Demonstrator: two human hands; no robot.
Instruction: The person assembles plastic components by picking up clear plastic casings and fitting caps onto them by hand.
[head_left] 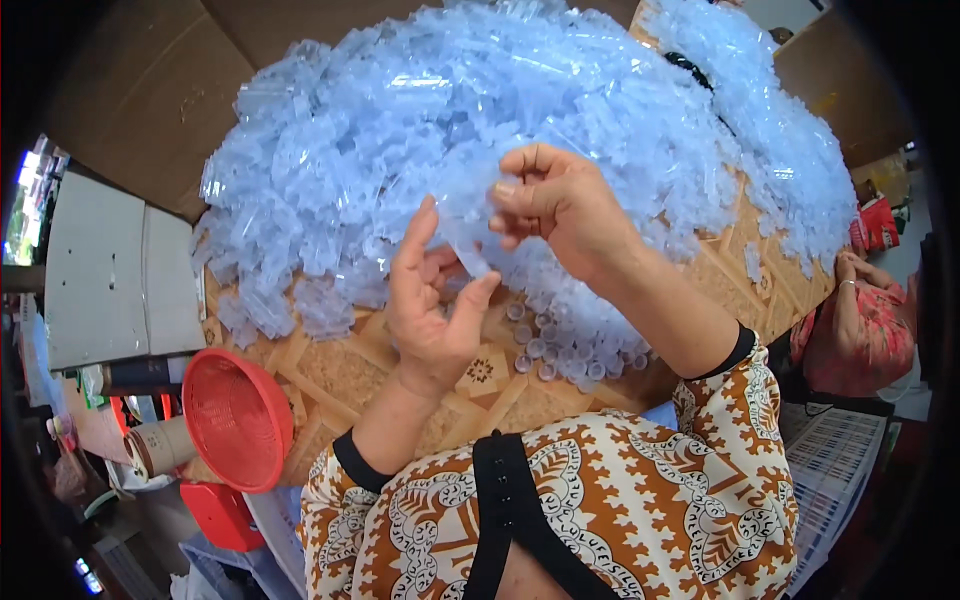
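Observation:
My left hand (432,305) holds a clear, bendy plastic piece (466,243) between its thumb and fingers, palm turned up. Just above and to the right, my right hand (570,205) pinches thumb against forefinger near the upper end of that piece; what lies in the pinch is see-through and hard to make out. Behind both hands rises a large heap of clear, bluish plastic pieces (340,150). Small round clear caps (572,352) lie loose on the wood-patterned table (345,375), below my right forearm.
A red plastic basket (238,420) stands tilted at the table's left edge. Cardboard walls (130,90) back the heap. A second pile of clear pieces (790,150) spreads at the far right, where another person (860,330) sits. A black object (688,70) lies between the piles.

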